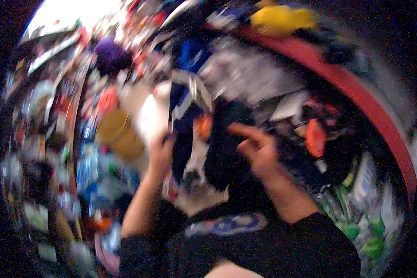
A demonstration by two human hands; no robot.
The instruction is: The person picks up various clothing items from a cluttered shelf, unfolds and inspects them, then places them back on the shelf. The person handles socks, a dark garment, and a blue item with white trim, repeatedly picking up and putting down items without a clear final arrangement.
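Observation:
The picture is strongly blurred. My left hand (161,149) is at the left edge of a dark item with a pale border (201,90); its fingers are curled near that edge, and whether they grip it I cannot tell. My right hand (262,149) hovers over or beside a black, cloth-like thing (226,146), its index finger stretched out and the others bent, with nothing visible in it. Between the hands lies a small orange thing (204,126). A round brown piece (120,133) lies left of my left hand.
Mixed, cluttered items fill the left side, with a purple round thing (112,55) among them. A red curved edge (351,87) runs along the right, a yellow bundle (281,21) at its top. Nearer are a red-orange object (315,138) and green and clear plastic pieces (371,226).

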